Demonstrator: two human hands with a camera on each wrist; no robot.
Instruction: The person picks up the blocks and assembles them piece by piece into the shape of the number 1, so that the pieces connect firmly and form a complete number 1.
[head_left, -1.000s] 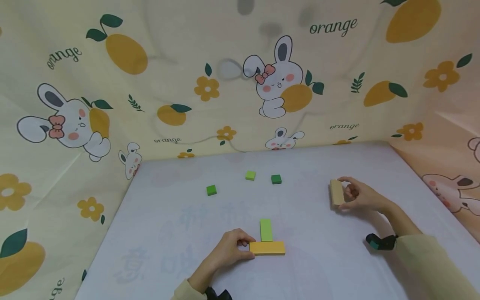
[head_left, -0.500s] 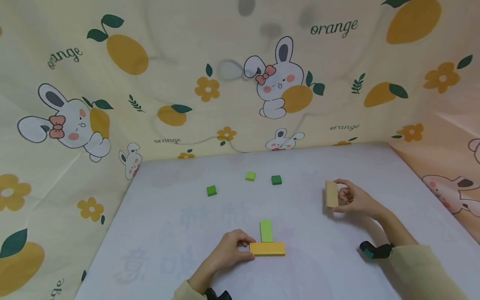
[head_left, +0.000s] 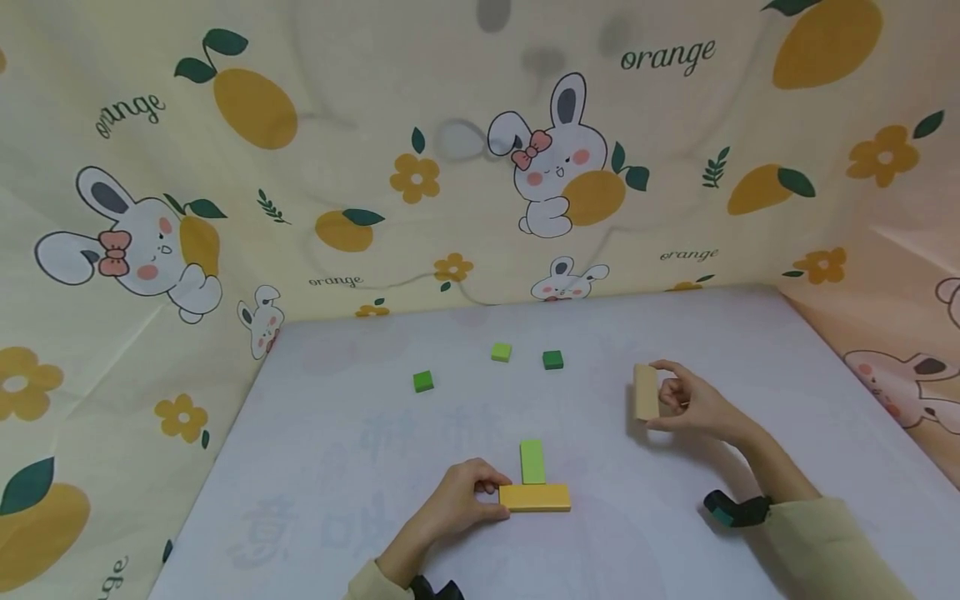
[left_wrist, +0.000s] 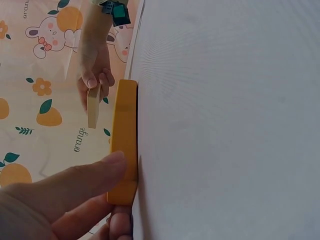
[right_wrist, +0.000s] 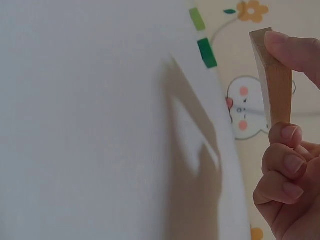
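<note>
A yellow-orange rectangular block (head_left: pixel 535 498) lies flat on the white table, its left end pinched between the thumb and fingers of my left hand (head_left: pixel 461 497). Against its far side, a light green block (head_left: pixel 532 462) points away from me, forming an upside-down T. Farther right, my right hand (head_left: pixel 699 403) holds a plain wooden block (head_left: pixel 647 392) by its two ends, thumb at one and a finger at the other. In the right wrist view that wooden block (right_wrist: pixel 277 82) is raised off the table, its shadow falling below.
Toward the back lie three small cubes: a green one (head_left: pixel 423 381), a light green one (head_left: pixel 501 352) and a dark green one (head_left: pixel 552 359). A cloth printed with rabbits and oranges (head_left: pixel 420 250) walls the white table (head_left: pixel 315 417) at the back and sides.
My right hand has moved left and slightly toward me, carrying the wooden block. My left hand and the yellow-orange block stay in place.
</note>
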